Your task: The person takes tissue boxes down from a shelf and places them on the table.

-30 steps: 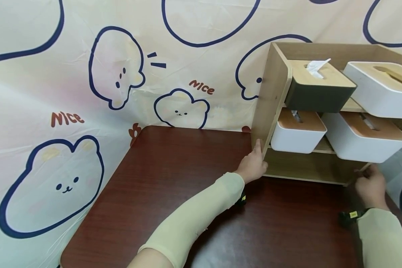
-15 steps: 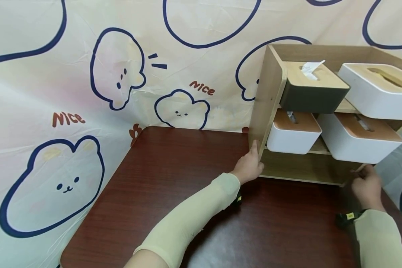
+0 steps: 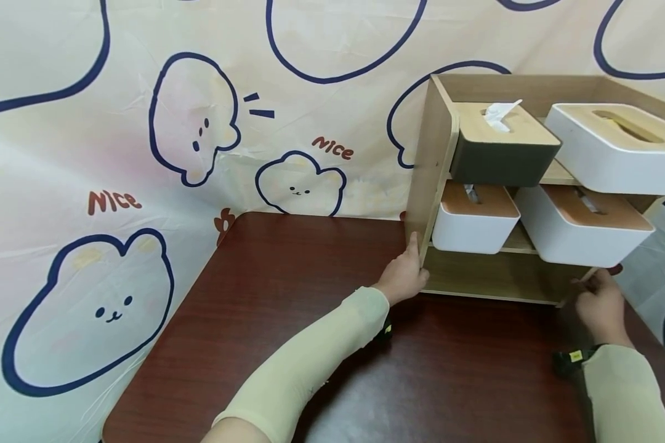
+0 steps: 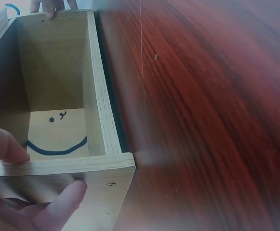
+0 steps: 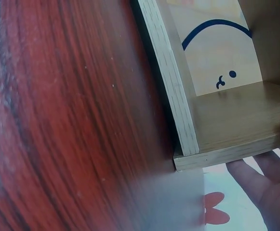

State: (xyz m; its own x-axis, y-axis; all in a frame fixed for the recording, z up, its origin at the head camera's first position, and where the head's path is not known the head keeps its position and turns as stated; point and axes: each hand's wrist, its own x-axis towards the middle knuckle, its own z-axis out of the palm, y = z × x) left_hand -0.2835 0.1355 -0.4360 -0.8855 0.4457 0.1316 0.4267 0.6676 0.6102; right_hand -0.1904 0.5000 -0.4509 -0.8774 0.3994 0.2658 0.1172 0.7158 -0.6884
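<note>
A light wooden shelf unit [image 3: 429,154] stands at the right of the head view, with an open bottom compartment. My left hand [image 3: 403,275] grips the front edge of its left side panel low down; in the left wrist view the fingers of this hand [image 4: 60,204] lie on both sides of the panel. Opposite, my right hand [image 3: 603,307] holds the lower right side panel. In the right wrist view that hand [image 5: 270,192] has fingers outside the panel and a fingertip inside. Upper shelf: a dark tissue box [image 3: 504,161] and a white tissue box [image 3: 623,163].
Below them sit a smaller white tissue box [image 3: 473,232] and a larger one [image 3: 590,237], both brown-lidded and jutting forward. The reddish-brown table [image 3: 288,271] extends left and in front. A cartoon-printed wall covering [image 3: 199,203] lies behind and at the left.
The shelf unit has slid a little to the left along the table, carrying the tissue boxes. Both hands have moved left with it, keeping their grip.
</note>
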